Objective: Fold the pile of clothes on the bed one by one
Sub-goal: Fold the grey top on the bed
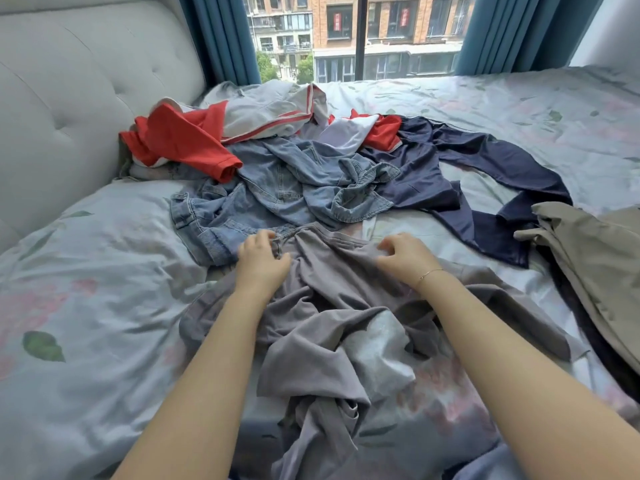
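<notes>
The padded headboard [69, 98] fills the left side, its upper edge cut off by the frame. Before it lies the floral bedsheet [86, 306], wrinkled and blurred toward the near corner.

The pile of clothes [294, 161] sits at the middle of the bed. At its left, a red and white top [180, 136] lies partly against the headboard; how many garments make up the red and white heap cannot be told. Just right and nearer, crumpled jeans [277, 188] overlap it, their legs tangled and partly buried.

In front of the jeans, a grey garment [329, 323] lies rumpled and unfolded, its near end running out of the bottom of the frame. Its type is hard to make out.

The person's left hand [263, 261] rests on the garment's far edge, fingers curled and pinching the cloth where it meets the jeans. The right hand [405, 258], with a thin bracelet [429, 273] at the wrist, has fingers bent and gathering the same edge; the fingertips are partly hidden in the fabric.

To the right, a dark blue garment [485, 181] sprawls flat, one end tucked under the pile. At the right edge, a khaki garment [595, 258] is cut off by the frame.

Behind, blue curtains [221, 39] flank a window [356, 36].
</notes>
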